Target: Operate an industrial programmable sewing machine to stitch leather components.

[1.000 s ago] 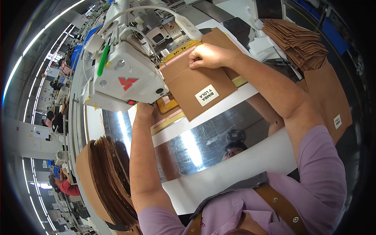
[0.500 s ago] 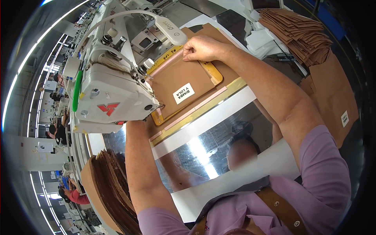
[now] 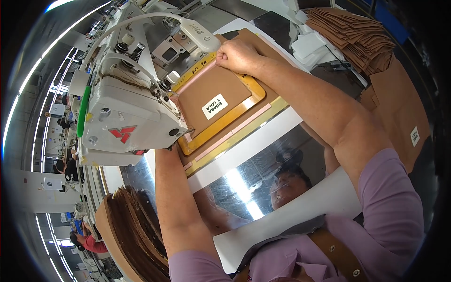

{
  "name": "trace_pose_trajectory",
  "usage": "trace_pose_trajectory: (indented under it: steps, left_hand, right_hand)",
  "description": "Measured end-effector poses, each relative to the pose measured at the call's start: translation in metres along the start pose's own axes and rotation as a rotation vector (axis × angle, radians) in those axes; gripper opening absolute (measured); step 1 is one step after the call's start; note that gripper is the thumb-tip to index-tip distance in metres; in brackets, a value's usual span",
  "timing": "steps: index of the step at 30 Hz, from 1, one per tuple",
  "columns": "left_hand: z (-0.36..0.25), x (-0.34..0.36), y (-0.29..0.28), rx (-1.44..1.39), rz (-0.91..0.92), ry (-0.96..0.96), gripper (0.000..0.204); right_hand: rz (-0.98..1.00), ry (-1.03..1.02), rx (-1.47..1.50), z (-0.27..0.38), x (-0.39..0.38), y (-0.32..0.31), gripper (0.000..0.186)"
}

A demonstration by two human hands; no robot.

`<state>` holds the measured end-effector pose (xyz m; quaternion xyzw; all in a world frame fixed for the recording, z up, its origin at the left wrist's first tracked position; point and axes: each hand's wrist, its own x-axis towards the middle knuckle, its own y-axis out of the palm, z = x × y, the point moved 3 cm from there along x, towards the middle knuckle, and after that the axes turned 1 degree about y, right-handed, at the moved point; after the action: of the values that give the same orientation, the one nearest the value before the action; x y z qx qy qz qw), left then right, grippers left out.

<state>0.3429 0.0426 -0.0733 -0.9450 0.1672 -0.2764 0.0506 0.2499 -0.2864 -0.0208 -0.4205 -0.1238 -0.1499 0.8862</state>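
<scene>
Progress: brown panel [image 3: 232,91] laid flat by the sewing machine [image 3: 124,115], bordered by the yellow frame [image 3: 256,92]; placing appears largely done, the far corner perhaps still being trued; no stitching discernible, so sewing done or left cannot be told

Right hand [image 3: 237,55]: fingers curled, tips down at the panel's far corner; pinching or only pressing, cannot tell

Left hand: hidden behind the machine head, grasp cannot be told; left forearm [image 3: 176,202] rises from the near side

Panel: smooth, leather-like, straight-edged; one white rectangular label [image 3: 214,106]

Frame: thin, flat, rounded corners; pink strip [image 3: 246,118] along the brown layer at its near side

Stacks: brown pieces [image 3: 347,40], thin and fanned, far right; thicker brown bundle [image 3: 131,225], curved, rough-edged, near left

Tabletop [image 3: 242,188]: shiny, scratched, mirror-like, near the centre; white sheet [image 3: 300,202] at its near edge, smooth and curving
</scene>
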Motion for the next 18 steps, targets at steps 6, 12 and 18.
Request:
trace_pose_trajectory:
  steps: [6,12,18]
  left_hand:
    - [-0.006,0.002,-0.001,0.197,0.019,0.061,0.01]
    - [-0.011,0.0,0.006,0.398,0.042,0.125,0.01]
    - [-0.018,0.005,0.007,0.616,0.055,0.178,0.011]
  right_hand:
    - [-0.012,0.01,-0.007,0.003,-0.004,-0.002,0.018]
    - [0.006,0.026,0.002,0.002,-0.004,-0.003,0.006]
    - [-0.042,-0.035,-0.026,0.003,-0.005,-0.003,0.004]
